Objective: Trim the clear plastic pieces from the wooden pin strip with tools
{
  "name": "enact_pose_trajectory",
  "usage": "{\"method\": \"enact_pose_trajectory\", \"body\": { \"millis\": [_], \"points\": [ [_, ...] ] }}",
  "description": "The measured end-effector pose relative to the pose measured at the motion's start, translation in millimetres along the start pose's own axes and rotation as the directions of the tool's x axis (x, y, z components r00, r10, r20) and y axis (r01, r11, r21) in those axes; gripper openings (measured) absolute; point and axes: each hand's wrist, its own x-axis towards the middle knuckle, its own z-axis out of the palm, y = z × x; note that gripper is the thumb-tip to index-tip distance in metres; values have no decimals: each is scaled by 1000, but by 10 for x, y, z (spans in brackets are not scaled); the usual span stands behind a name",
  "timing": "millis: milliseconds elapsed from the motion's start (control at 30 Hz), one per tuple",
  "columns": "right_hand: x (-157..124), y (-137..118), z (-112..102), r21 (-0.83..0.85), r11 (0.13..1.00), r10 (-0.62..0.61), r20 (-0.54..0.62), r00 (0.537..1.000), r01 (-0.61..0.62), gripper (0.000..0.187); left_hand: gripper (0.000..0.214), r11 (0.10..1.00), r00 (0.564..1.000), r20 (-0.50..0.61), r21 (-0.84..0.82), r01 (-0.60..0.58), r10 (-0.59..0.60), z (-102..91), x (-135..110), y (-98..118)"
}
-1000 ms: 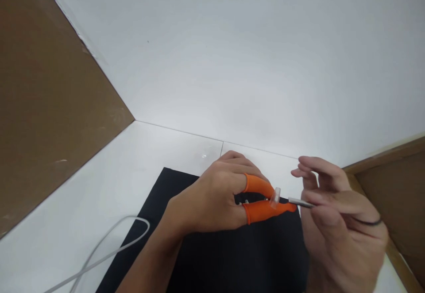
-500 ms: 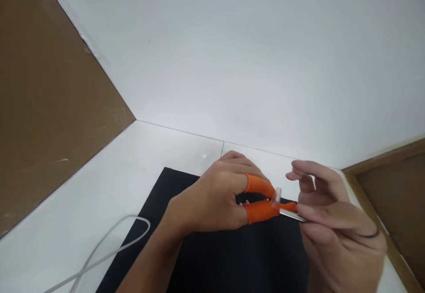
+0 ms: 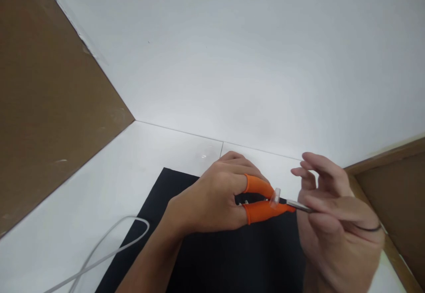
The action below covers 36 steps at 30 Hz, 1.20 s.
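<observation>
While a black mat (image 3: 212, 257) covers the walled-in white tabletop (image 3: 99, 186), left hand (image 3: 212, 200) pinches a clear plastic piece (image 3: 275, 197), right hand (image 3: 338, 226) grips a thin metal tool (image 3: 299, 204).

Left hand (image 3: 212, 202): orange cots (image 3: 264, 212); right hand (image 3: 335, 231): black band (image 3: 369, 228).

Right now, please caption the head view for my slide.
Left hand pinches a small clear piece; right hand points a metal tool at it.
</observation>
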Motion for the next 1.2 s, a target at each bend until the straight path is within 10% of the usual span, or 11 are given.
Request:
{"method": "enact_pose_trajectory", "body": {
  "millis": [100, 367, 533, 633, 967, 1200],
  "points": [
    [-8, -2, 24, -15, 1000, -11, 22, 1000, 12, 7, 8, 1000, 1000, 6, -1, 6, -6, 12, 12, 9],
    [84, 104, 142, 32, 986, 156, -487, 859, -161, 13, 8, 1000, 1000, 5, -1, 1, -1, 2, -27, 13],
    [28, 23, 34, 64, 998, -4, -107, 994, 11, 7, 6, 1000, 1000, -1, -2, -4, 4, 5, -10, 8],
    [-19, -13, 9, 5, 999, -40, 88, 995, 40, 6, 5, 1000, 1000, 2, -7, 4, -4, 10, 4, 7],
    [84, 139, 137, 23, 989, 137, -485, 864, -143, 15, 9, 1000, 1000, -3, -2, -19, 19, -1, -37, 15],
    [-2, -24, 28, 16, 1000, -9, 47, 999, 8, 3, 5, 1000, 1000, 4, 2, 18, -18, 0, 14, 4]
  ]
}}
